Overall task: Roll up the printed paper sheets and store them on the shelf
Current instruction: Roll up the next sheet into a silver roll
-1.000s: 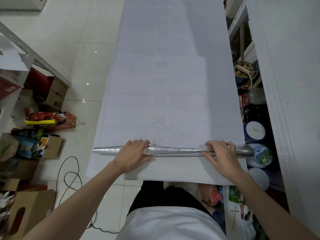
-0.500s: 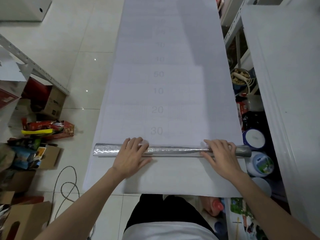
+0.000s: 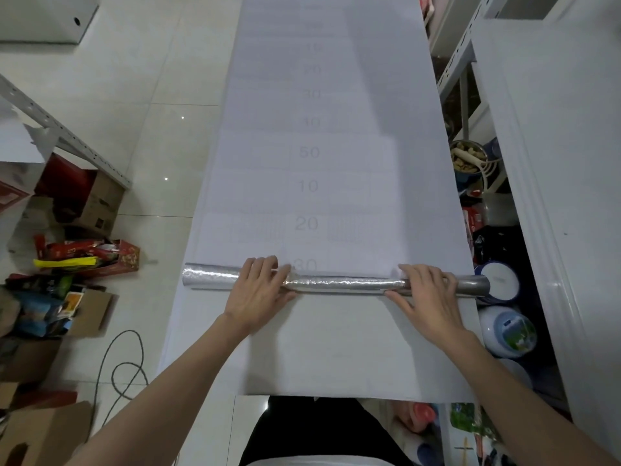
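Paper sheet: a long white printed sheet (image 3: 336, 163) lies flat on the tiled floor (image 3: 151, 95) and runs straight away from the person. Faint grey numbers 50, 10, 20 and 30 run down its middle. Its near edge ends just ahead of the person's dark trousers.
Tube: a crinkled silver tube (image 3: 342, 284) lies crosswise on the sheet, just under the "30". Both its ends reach past the sheet's side edges. Whether any paper is wound onto it cannot be told.
Left hand: the left hand (image 3: 260, 294) rests on top of the tube, left of centre. Its fingers (image 3: 265, 267) are nearly straight and laid over the tube, pressing it rather than wrapping it.
Right hand: the right hand (image 3: 428, 299) rests on the tube near its right end. The fingers are draped over the top and only lightly bent, with the thumb along the near side.
Left of the sheet: cardboard boxes (image 3: 97, 203), red packets (image 3: 90, 255) and a looped dark cable (image 3: 124, 364) lie on the floor.
Right of the sheet: a metal shelf rack (image 3: 460, 62) stands there, with a bowl (image 3: 468, 156) and round tubs (image 3: 499, 284) beside a white panel (image 3: 554, 163).
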`<move>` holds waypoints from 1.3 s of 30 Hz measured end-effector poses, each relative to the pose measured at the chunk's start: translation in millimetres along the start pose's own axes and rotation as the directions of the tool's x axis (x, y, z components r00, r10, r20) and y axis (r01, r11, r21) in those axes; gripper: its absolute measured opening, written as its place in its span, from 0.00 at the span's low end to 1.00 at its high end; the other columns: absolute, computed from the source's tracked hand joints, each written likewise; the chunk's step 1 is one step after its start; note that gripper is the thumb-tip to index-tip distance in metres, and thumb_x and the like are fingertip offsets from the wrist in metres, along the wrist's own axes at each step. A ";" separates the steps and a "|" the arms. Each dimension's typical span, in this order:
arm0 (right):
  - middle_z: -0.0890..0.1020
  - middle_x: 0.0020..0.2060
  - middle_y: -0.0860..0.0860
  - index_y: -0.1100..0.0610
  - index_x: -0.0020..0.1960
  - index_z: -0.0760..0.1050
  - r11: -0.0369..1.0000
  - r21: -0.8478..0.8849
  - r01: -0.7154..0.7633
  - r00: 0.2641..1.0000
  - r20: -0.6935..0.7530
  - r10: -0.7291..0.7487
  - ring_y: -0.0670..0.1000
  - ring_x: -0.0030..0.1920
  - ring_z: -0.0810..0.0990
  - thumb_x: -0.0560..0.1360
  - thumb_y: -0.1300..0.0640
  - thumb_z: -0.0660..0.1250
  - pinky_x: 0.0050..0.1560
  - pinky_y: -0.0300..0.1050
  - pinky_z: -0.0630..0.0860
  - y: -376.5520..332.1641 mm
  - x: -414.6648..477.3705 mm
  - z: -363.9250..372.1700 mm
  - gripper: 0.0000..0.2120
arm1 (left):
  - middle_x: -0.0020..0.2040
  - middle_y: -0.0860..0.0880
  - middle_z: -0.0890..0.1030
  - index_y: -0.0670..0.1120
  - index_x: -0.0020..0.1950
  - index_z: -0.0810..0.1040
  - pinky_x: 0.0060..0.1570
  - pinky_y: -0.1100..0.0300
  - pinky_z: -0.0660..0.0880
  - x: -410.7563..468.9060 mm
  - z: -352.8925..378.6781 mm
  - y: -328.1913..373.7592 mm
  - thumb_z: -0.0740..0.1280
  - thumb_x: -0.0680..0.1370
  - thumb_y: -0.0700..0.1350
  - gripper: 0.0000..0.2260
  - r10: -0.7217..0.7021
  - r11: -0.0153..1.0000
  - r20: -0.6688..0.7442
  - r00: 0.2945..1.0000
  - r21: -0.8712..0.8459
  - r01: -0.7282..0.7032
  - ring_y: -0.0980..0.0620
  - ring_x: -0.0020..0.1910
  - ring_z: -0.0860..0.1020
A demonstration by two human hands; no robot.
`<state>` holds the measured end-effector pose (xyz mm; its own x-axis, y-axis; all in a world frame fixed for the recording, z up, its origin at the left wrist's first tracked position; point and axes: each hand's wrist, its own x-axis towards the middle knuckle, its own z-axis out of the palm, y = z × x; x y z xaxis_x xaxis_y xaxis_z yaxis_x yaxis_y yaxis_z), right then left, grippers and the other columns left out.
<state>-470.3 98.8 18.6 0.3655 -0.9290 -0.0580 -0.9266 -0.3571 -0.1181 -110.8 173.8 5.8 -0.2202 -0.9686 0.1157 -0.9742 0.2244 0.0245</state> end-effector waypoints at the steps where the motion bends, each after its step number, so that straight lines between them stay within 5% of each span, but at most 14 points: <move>1: 0.77 0.52 0.47 0.50 0.61 0.73 0.999 0.037 -0.012 1.000 -0.018 0.012 0.53 0.56 0.75 0.77 0.31 0.54 0.62 0.54 0.63 -1.0 3.6 -1.5 0.27 | 0.52 0.45 0.76 0.45 0.63 0.75 0.59 0.48 0.68 3.7 1.5 -0.8 0.60 0.80 0.61 0.23 -0.016 1.000 0.005 1.000 0.017 0.015 0.42 0.48 0.75; 3: 0.77 0.51 0.47 0.50 0.57 0.74 0.997 0.074 -0.012 0.998 -0.057 0.016 0.53 0.56 0.75 0.78 0.34 0.54 0.61 0.54 0.63 -1.9 10.1 -2.0 0.23 | 0.49 0.47 0.77 0.46 0.61 0.75 0.63 0.48 0.67 10.4 5.8 -1.9 0.59 0.82 0.59 0.19 -0.036 0.999 -0.001 0.999 0.028 0.036 0.43 0.46 0.76; 7: 0.71 0.66 0.57 0.52 0.66 0.73 1.000 -0.001 0.005 0.997 -0.074 -0.005 0.59 0.66 0.70 0.78 0.34 0.58 0.65 0.61 0.60 1.2 22.2 2.1 0.26 | 0.53 0.45 0.76 0.46 0.56 0.75 0.69 0.44 0.63 19.2 8.4 -3.3 0.57 0.83 0.59 0.18 -0.046 0.999 -0.007 0.999 0.013 0.046 0.42 0.51 0.75; 12: 0.71 0.58 0.53 0.52 0.69 0.69 0.999 -0.040 0.015 1.000 0.027 -0.013 0.57 0.59 0.70 0.75 0.26 0.47 0.62 0.59 0.63 6.5 41.6 0.4 0.38 | 0.53 0.44 0.74 0.45 0.62 0.75 0.61 0.48 0.66 30.3 7.9 -8.1 0.64 0.79 0.63 0.24 -0.038 0.998 0.006 0.999 0.060 0.037 0.42 0.49 0.73; 16: 0.75 0.56 0.47 0.49 0.61 0.71 0.990 0.120 -0.071 0.997 0.000 0.071 0.53 0.61 0.72 0.75 0.31 0.56 0.66 0.57 0.61 6.7 52.4 -1.0 0.26 | 0.50 0.48 0.77 0.47 0.59 0.74 0.65 0.49 0.63 45.6 12.5 -16.2 0.56 0.82 0.60 0.19 -0.060 0.998 -0.028 0.998 -0.001 0.060 0.44 0.47 0.76; 20: 0.71 0.66 0.52 0.50 0.65 0.71 0.999 0.028 -0.017 0.998 -0.060 0.019 0.55 0.68 0.68 0.78 0.32 0.57 0.68 0.59 0.58 9.7 62.5 3.1 0.26 | 0.58 0.44 0.76 0.46 0.58 0.74 0.71 0.45 0.59 58.3 15.9 -22.7 0.56 0.82 0.60 0.19 -0.053 0.999 -0.044 0.998 0.003 0.053 0.41 0.56 0.74; 25: 0.72 0.58 0.52 0.50 0.67 0.72 1.000 0.009 -0.025 0.999 -0.027 0.025 0.57 0.61 0.71 0.73 0.31 0.61 0.63 0.61 0.62 11.5 78.1 2.1 0.31 | 0.53 0.43 0.73 0.44 0.70 0.72 0.66 0.44 0.62 71.7 17.1 -27.4 0.68 0.74 0.66 0.33 -0.092 0.990 0.044 0.995 0.113 0.087 0.41 0.50 0.72; 31: 0.77 0.55 0.45 0.46 0.57 0.72 0.992 0.106 -0.067 0.997 -0.036 0.071 0.50 0.61 0.72 0.75 0.33 0.59 0.66 0.56 0.59 13.0 94.2 -10.5 0.20 | 0.43 0.49 0.78 0.47 0.53 0.74 0.65 0.49 0.64 84.9 14.6 -40.8 0.58 0.81 0.60 0.17 -0.038 0.999 -0.055 0.998 0.007 0.038 0.44 0.42 0.78; 35: 0.71 0.68 0.54 0.49 0.65 0.73 1.000 0.021 -0.020 0.999 -0.040 0.021 0.56 0.68 0.68 0.74 0.33 0.64 0.66 0.60 0.59 18.6 93.0 -3.5 0.27 | 0.56 0.43 0.76 0.46 0.56 0.75 0.66 0.46 0.64 87.8 19.3 -44.4 0.64 0.80 0.59 0.17 -0.033 0.999 -0.042 0.999 0.005 0.034 0.41 0.53 0.75; 39: 0.72 0.60 0.53 0.50 0.67 0.73 1.000 -0.012 -0.008 1.000 -0.003 0.007 0.57 0.62 0.71 0.73 0.31 0.59 0.65 0.61 0.62 19.2 98.1 -5.4 0.31 | 0.50 0.44 0.75 0.44 0.58 0.77 0.57 0.48 0.67 95.8 17.0 -49.3 0.68 0.78 0.58 0.19 -0.018 0.999 -0.060 0.998 0.041 0.021 0.41 0.47 0.75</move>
<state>-452.7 0.3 16.0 0.3582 -0.9320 -0.0557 -0.9303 -0.3512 -0.1059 -84.8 68.1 -1.2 -0.1990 -0.9643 0.1746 -0.9798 0.1997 -0.0136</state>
